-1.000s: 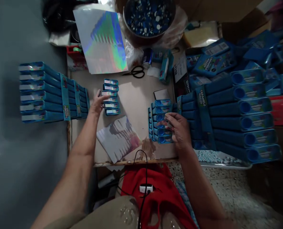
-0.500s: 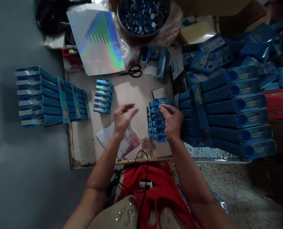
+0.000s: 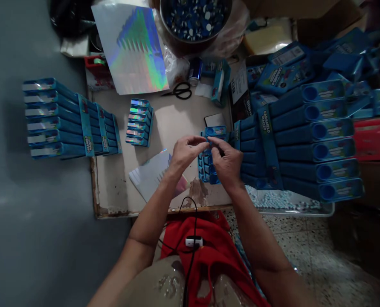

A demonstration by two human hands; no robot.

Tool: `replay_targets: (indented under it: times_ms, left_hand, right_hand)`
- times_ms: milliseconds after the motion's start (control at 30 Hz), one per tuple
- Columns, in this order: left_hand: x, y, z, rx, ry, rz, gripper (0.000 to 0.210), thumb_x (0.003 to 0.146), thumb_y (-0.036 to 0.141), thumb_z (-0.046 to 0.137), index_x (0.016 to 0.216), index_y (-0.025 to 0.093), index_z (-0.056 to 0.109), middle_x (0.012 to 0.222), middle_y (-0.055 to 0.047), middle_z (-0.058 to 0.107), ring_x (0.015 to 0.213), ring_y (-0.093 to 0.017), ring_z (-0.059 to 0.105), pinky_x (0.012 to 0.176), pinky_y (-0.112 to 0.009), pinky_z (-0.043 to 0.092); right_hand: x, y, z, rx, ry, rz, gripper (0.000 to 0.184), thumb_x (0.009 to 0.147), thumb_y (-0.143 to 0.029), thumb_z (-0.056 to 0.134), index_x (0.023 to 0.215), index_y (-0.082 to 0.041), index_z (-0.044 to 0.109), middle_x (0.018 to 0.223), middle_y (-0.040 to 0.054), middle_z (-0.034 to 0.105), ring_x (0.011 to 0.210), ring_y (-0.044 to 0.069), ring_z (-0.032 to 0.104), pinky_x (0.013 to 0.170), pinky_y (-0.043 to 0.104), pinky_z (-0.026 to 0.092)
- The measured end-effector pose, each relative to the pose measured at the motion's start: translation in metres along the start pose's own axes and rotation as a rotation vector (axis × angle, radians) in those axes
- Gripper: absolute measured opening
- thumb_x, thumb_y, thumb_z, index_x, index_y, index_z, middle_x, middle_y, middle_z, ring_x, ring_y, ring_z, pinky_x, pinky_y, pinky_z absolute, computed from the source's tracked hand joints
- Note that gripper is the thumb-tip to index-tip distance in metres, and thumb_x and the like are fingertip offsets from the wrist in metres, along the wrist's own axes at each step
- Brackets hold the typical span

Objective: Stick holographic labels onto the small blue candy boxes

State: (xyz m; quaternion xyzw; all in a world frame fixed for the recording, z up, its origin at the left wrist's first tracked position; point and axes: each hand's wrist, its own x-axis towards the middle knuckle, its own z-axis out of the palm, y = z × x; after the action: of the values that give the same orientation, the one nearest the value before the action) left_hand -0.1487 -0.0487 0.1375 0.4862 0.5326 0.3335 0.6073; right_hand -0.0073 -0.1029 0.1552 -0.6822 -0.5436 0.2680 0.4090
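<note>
Over a short row of blue candy boxes [image 3: 215, 131] with oval openings, my two hands meet at the fingertips. My left hand [image 3: 187, 152] comes in from the left, thumb and fingers pinched together. My right hand [image 3: 227, 162] pinches too, its fingers just above the boxes and hiding several of them. Anything between the fingertips is too small to make out. To the left stands another row of blue boxes [image 3: 138, 122] with shiny strips on their tops. Below my left hand lies a cut silvery holographic sheet [image 3: 153, 175], partly covered by my forearm.
Long stacks of blue boxes flank the table, one left [image 3: 71, 119] and one right [image 3: 298, 140]. Toward the back are a large holographic sheet [image 3: 132, 51], scissors [image 3: 181, 91], a drink can [image 3: 195, 71] and a bowl [image 3: 196, 40] of blue-and-white pieces. A cable [image 3: 194, 221] hangs at the front edge.
My left hand has moved right to meet my right hand above the boxes. My right hand stays pinched near the same place. The whole view has shifted slightly.
</note>
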Motion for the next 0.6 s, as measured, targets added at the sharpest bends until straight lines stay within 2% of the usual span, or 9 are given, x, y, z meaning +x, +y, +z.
replay_targets:
  times_ms: [100,200,333,500,600]
  left_hand:
    - [-0.005,0.0,0.003,-0.086,-0.022,-0.06,0.024,0.082,0.039,0.079,0.09,0.017,0.082,0.096,-0.009,0.08,0.095,-0.022,0.073,0.09,-0.036,0.058]
    - [-0.012,0.0,0.006,-0.124,0.048,-0.074,0.025,0.085,0.039,0.075,0.092,0.017,0.082,0.098,-0.008,0.08,0.099,-0.022,0.073,0.093,-0.036,0.057]
    - [-0.016,-0.004,0.013,-0.142,0.087,-0.046,0.024,0.077,0.037,0.083,0.088,0.016,0.081,0.093,-0.008,0.079,0.092,-0.021,0.072,0.09,-0.035,0.056]
    - [-0.019,-0.005,0.023,-0.248,0.136,-0.042,0.021,0.078,0.037,0.078,0.079,0.016,0.076,0.081,-0.004,0.074,0.08,-0.016,0.068,0.084,-0.03,0.055]
    - [-0.021,-0.006,0.03,-0.334,0.168,-0.117,0.021,0.082,0.037,0.074,0.079,0.016,0.071,0.078,-0.002,0.069,0.075,-0.012,0.064,0.08,-0.025,0.053]
  right_hand:
    - [-0.004,0.0,-0.001,-0.136,-0.033,-0.075,0.034,0.098,-0.025,0.053,0.12,-0.027,0.08,0.116,0.0047,0.082,0.104,0.024,0.077,0.096,0.04,0.059]
    - [-0.006,0.002,-0.001,-0.244,-0.02,-0.105,0.037,0.102,-0.026,0.051,0.126,-0.023,0.078,0.115,0.0092,0.081,0.102,0.026,0.076,0.099,0.043,0.057]
    - [-0.01,0.004,0.002,-0.319,-0.042,-0.138,0.038,0.105,-0.027,0.048,0.13,-0.021,0.076,0.114,0.0115,0.081,0.101,0.026,0.076,0.099,0.042,0.056]
    - [-0.012,0.005,0.006,-0.392,-0.023,-0.172,0.039,0.109,-0.033,0.044,0.133,-0.017,0.072,0.111,0.0124,0.08,0.093,0.024,0.075,0.089,0.037,0.057]
    - [-0.015,0.005,0.009,-0.368,0.006,-0.122,0.048,0.11,-0.043,0.045,0.148,-0.016,0.057,0.093,0.0086,0.077,0.075,0.02,0.071,0.077,0.034,0.057]
